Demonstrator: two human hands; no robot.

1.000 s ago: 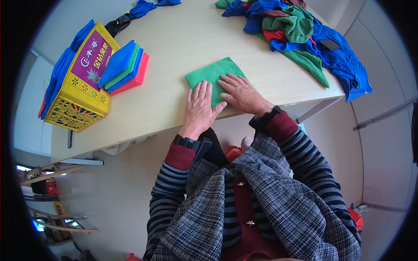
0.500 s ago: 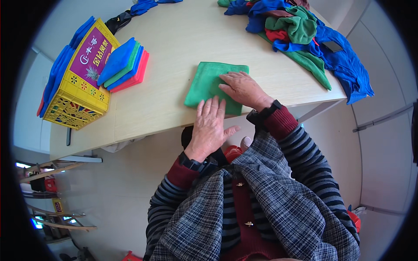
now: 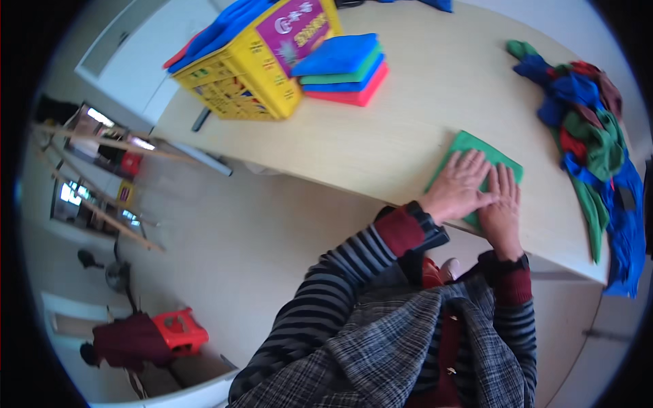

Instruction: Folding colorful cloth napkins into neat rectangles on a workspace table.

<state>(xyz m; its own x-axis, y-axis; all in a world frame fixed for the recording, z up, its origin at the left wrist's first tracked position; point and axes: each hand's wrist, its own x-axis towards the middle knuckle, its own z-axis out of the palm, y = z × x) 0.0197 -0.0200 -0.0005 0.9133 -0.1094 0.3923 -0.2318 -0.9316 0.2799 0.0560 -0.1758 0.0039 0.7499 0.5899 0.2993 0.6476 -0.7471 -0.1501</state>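
Observation:
A folded green cloth (image 3: 469,141) lies near the table's front edge, partly covered by my hands. My left hand (image 3: 457,185) rests flat on it with the fingers stretched out. My right hand (image 3: 502,212) lies beside it on the cloth's right part, fingers straight, and the left thumb meets it. Neither hand grips anything. Left of the cloth, a neat stack of folded cloths (image 3: 340,56) in blue, green and red leans against a yellow plastic crate (image 3: 275,98). More blue and red cloths (image 3: 224,30) fill the crate's top.
A loose heap of crumpled cloths (image 3: 593,146) in green, blue, red and brown covers the table's right end and hangs over its edge. A dark narrow object (image 3: 201,120) lies by the crate. Behind on the left are a person in maroon (image 3: 129,342) and a red stool (image 3: 182,333).
The view has turned left, so the table appears shifted right. My left hand has slid farther onto the green cloth; my right hand has drawn nearer me, and the two now touch.

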